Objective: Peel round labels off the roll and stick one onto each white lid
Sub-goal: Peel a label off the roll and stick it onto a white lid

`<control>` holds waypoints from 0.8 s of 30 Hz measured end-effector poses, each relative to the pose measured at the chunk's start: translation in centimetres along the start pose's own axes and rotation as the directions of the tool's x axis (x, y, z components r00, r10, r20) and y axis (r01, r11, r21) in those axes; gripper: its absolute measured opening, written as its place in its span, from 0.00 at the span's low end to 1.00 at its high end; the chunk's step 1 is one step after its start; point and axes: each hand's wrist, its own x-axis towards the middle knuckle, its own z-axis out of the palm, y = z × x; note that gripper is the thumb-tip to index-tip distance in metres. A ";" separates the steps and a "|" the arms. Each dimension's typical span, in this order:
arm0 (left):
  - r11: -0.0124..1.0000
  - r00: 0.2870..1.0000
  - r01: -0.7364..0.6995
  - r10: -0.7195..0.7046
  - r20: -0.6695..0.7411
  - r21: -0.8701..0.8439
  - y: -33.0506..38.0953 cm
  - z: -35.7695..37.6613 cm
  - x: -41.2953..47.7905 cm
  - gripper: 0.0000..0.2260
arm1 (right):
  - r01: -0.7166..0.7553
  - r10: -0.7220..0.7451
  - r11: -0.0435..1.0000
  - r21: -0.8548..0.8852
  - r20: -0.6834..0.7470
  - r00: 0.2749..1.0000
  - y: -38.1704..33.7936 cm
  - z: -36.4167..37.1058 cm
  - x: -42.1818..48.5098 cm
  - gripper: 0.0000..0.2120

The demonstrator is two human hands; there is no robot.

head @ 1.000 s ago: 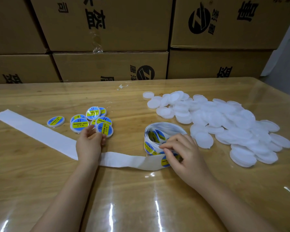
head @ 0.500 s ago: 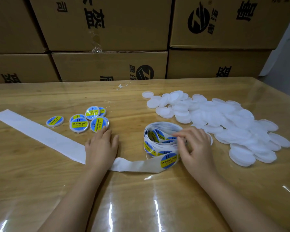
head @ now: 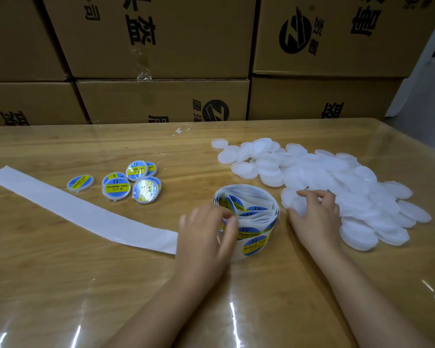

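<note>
The left hand (head: 206, 237) is lying against the near left side of the label roll (head: 256, 237), its fingers bending in toward the roll's rim. It is smeared by motion, so whether it is pinching a label or only touching the roll cannot be told. The right hand (head: 317, 214) is reaching onto the near left edge of the pile of white lids (head: 349, 177), fingers spread and curling. Its thumb and forefinger are closing on opposite edges of one white lid (head: 293, 200), which is lying flat just right of the roll.

The roll is sitting near the middle of the bench (head: 60, 285) with its open core facing up, so its axis is standing upright and the blue-and-yellow labels are facing outward round its wall. The bare backing strip (head: 73, 209) is trailing from under the left hand, its long axis running from near centre out to the far left. The labelled lids (head: 116, 188) are clustering far left of the roll, label side up. Cardboard boxes (head: 186, 46) are standing stacked behind the bench.
</note>
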 end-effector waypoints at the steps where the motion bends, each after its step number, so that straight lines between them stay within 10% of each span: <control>1: 0.995 0.995 -0.093 0.092 0.035 0.040 0.2 0.4 -0.4 0.13 | 0.006 -0.004 0.997 0.073 -0.026 1.000 -0.1 0.0 0.0 0.19; 5: 0.961 0.957 -0.270 0.262 0.126 0.052 -1.0 1.4 -0.5 0.10 | 0.043 -0.001 0.843 0.536 -0.077 0.997 -1.1 -0.5 -0.3 0.13; 13: 0.975 0.983 -0.157 0.169 0.070 -0.155 -2.4 1.6 -0.1 0.07 | 0.080 0.017 0.612 0.787 -0.114 0.993 -2.5 -0.8 -1.3 0.09; 24: 0.979 0.986 -0.085 0.109 0.123 -0.186 -2.2 1.3 0.2 0.15 | 0.554 -0.583 0.589 0.589 -0.165 0.795 -5.2 -0.6 -6.0 0.11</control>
